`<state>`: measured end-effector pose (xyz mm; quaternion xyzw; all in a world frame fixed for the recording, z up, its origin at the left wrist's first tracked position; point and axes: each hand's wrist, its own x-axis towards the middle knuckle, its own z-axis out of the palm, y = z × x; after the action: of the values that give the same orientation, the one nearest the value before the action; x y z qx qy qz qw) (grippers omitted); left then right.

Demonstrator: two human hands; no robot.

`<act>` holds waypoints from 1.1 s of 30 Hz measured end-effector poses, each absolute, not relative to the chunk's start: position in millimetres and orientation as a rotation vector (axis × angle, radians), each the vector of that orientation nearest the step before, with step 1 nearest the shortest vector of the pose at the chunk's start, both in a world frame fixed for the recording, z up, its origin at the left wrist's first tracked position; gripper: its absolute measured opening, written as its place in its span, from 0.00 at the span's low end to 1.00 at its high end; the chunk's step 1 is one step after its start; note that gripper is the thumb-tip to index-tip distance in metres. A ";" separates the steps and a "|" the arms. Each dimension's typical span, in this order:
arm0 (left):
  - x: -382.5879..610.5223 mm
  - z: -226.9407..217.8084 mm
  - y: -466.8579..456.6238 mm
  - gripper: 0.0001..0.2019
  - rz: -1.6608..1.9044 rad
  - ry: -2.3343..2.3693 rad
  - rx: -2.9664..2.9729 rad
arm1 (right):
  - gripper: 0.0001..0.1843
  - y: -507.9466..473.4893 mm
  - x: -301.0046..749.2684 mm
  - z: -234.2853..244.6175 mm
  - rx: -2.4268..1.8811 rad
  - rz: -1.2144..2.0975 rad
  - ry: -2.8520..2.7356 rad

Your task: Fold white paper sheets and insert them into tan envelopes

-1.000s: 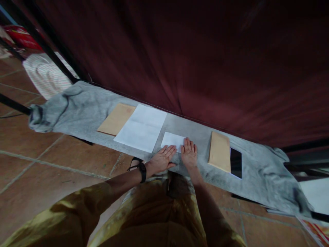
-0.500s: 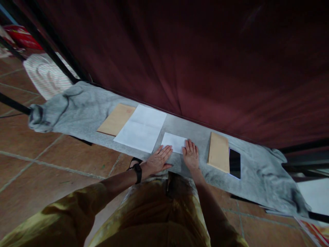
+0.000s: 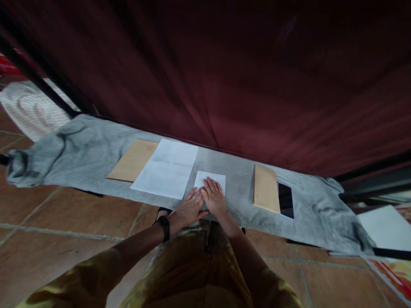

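Note:
A small white piece of paper [image 3: 201, 176], perhaps folded, lies on the grey cloth [image 3: 239, 160] in front of me. My right hand [image 3: 214, 197] rests flat over its middle and right part, fingers stretched out. Beside it, my left hand [image 3: 189, 208] lies flat at the paper's lower left corner, its fingertips meeting the right hand. Both hands cover the near edge of the paper. To the left, a larger white sheet [image 3: 167, 167] overlaps a brown envelope [image 3: 135, 160].
Another brown envelope [image 3: 266, 188] lies to the right, against a dark-screened phone [image 3: 285, 201]. A dark red curtain [image 3: 218, 77] hangs behind the cloth-covered surface. Tiled floor [image 3: 86, 218] shows below, and a striped cloth [image 3: 35, 105] lies at the far left.
My right hand has slid left from the paper's right edge onto its middle, up against my left hand. The camera view has shifted slightly.

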<state>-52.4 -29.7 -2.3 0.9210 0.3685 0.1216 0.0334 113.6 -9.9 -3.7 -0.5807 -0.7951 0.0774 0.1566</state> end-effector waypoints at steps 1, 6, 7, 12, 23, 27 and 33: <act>-52.5 -1.6 -29.6 0.34 0.378 1.137 2.831 | 0.28 -9.3 114.9 -4.2 -1.687 0.211 -2.273; -52.7 3.0 -29.5 0.37 0.358 1.140 2.846 | 0.28 -4.9 131.2 -6.7 -1.785 0.121 -2.239; -52.8 3.5 -29.7 0.37 0.357 1.144 2.850 | 0.29 -4.4 134.9 -7.4 -1.801 0.105 -2.226; -52.9 4.0 -30.3 0.36 0.376 1.160 2.845 | 0.29 -4.3 149.7 -10.9 -1.836 0.058 -2.162; -52.9 2.0 -28.9 0.32 0.416 1.158 2.857 | 0.26 21.3 172.5 1.4 -1.861 0.119 -2.124; -53.9 1.8 -29.1 0.31 0.437 1.141 2.862 | 0.23 42.2 170.8 19.7 -1.978 0.176 -2.138; -54.2 -0.2 -28.8 0.30 0.424 1.158 2.888 | 0.18 69.1 172.2 45.8 -2.104 0.504 -1.995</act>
<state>-54.2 -28.8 -0.2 0.9197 0.3687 0.1351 0.0005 172.2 69.1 45.8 -0.7115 -0.6744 0.1705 0.0991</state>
